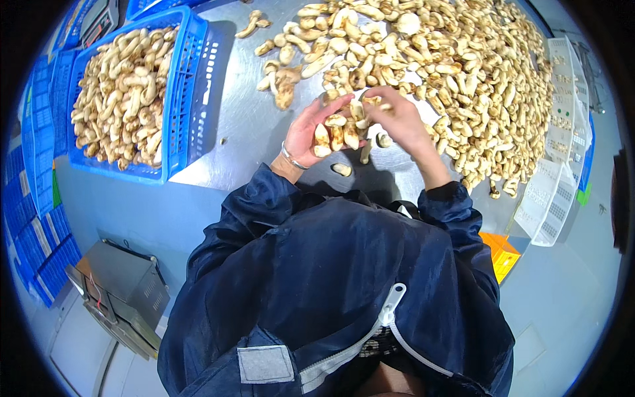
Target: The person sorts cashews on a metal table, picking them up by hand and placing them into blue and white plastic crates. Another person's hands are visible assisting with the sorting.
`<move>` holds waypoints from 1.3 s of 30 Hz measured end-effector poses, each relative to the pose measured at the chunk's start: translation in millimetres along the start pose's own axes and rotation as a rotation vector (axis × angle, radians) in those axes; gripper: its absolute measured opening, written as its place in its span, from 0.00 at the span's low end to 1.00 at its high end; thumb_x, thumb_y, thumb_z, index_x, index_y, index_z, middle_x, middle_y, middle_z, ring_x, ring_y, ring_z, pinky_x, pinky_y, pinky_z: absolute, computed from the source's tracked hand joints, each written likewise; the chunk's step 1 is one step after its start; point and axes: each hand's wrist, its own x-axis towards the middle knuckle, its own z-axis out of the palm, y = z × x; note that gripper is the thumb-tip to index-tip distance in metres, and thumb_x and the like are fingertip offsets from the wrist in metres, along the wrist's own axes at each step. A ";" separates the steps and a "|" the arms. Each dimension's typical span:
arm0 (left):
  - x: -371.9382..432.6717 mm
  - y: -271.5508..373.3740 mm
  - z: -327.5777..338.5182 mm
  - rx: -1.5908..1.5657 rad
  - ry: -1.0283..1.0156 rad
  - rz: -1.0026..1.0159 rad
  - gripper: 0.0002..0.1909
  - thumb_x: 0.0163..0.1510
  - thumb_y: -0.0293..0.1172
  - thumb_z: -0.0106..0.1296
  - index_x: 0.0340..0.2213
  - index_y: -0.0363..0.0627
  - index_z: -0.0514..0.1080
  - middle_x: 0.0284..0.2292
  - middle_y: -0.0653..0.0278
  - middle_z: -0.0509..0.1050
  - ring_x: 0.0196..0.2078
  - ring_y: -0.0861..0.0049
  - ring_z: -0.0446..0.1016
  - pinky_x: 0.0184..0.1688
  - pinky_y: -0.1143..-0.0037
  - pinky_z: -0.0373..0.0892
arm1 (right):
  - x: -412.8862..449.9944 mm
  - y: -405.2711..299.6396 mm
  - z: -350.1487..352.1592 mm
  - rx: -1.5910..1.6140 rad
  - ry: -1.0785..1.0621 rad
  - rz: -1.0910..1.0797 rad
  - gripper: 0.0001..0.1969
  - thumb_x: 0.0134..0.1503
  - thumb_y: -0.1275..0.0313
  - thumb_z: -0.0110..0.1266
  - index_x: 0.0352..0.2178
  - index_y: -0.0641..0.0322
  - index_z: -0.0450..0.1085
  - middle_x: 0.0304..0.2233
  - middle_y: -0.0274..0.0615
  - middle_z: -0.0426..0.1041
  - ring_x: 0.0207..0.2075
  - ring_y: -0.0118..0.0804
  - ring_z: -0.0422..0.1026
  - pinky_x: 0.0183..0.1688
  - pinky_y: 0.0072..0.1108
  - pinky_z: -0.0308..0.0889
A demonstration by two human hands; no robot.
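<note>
Several small cream-and-brown mushrooms (pixel 336 135) lie side by side in my left hand (pixel 308 130), which is turned palm up above the steel table. My right hand (pixel 397 121) is close against its fingertips, slightly blurred. Between the right thumb and fingers a mushroom (pixel 371 100) shows, partly covered. Below the hands, a single mushroom (pixel 341 169) rests on the metal near my body. Another pale mushroom (pixel 383 140) lies on the table under my right hand. A metal bracelet circles my left wrist.
A large heap of mushrooms (pixel 476 84) spreads over the steel table (pixel 233 134) ahead and right. At left stands a blue plastic crate (pixel 184 99) full of mushrooms. White perforated baskets (pixel 545 198) line the right edge. An orange crate (pixel 501 255) and a metal box-shaped appliance (pixel 119 283) stand lower down.
</note>
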 end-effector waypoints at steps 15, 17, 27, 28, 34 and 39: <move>117.3 -66.8 29.8 0.224 0.082 0.115 0.29 0.54 0.35 0.35 0.56 0.34 0.52 0.56 0.43 0.58 0.56 0.56 0.62 0.58 0.61 0.59 | -45.7 45.2 -81.1 0.035 0.133 -0.054 0.16 0.47 0.67 0.53 0.38 0.61 0.71 0.29 0.48 0.73 0.24 0.39 0.74 0.29 0.25 0.69; 138.8 -90.0 40.5 0.198 0.125 0.172 0.25 0.53 0.34 0.34 0.51 0.33 0.61 0.53 0.48 0.63 0.54 0.60 0.64 0.58 0.64 0.58 | -49.1 56.0 -74.1 -0.250 0.431 -0.324 0.18 0.46 0.68 0.52 0.41 0.61 0.69 0.33 0.52 0.71 0.28 0.50 0.73 0.30 0.31 0.69; 205.5 -187.1 49.6 0.255 0.211 0.101 0.24 0.55 0.36 0.39 0.53 0.41 0.57 0.48 0.50 0.67 0.51 0.57 0.66 0.53 0.61 0.63 | -77.5 116.2 -122.6 -0.120 0.649 -0.383 0.15 0.45 0.73 0.52 0.38 0.62 0.68 0.35 0.47 0.67 0.33 0.48 0.70 0.30 0.30 0.68; 209.7 -191.0 34.4 0.281 0.234 0.087 0.23 0.55 0.36 0.39 0.52 0.41 0.59 0.48 0.50 0.67 0.50 0.57 0.66 0.53 0.61 0.64 | -85.8 118.1 -135.7 -0.071 0.637 -0.396 0.14 0.46 0.73 0.52 0.37 0.62 0.68 0.35 0.46 0.67 0.32 0.47 0.70 0.30 0.29 0.68; 249.6 -215.7 86.8 0.291 0.432 0.021 0.18 0.55 0.39 0.42 0.43 0.39 0.65 0.44 0.47 0.70 0.46 0.56 0.70 0.49 0.59 0.69 | -143.8 167.5 -202.6 0.190 0.776 -0.242 0.11 0.48 0.71 0.52 0.34 0.63 0.70 0.32 0.44 0.71 0.32 0.45 0.71 0.35 0.28 0.67; 382.6 -328.8 255.2 0.584 0.064 -0.068 0.39 0.56 0.56 0.37 0.57 0.36 0.48 0.54 0.45 0.58 0.53 0.52 0.65 0.53 0.57 0.65 | -171.6 219.1 -200.8 0.349 0.832 -0.056 0.10 0.49 0.71 0.52 0.31 0.66 0.71 0.29 0.46 0.71 0.31 0.41 0.71 0.35 0.26 0.65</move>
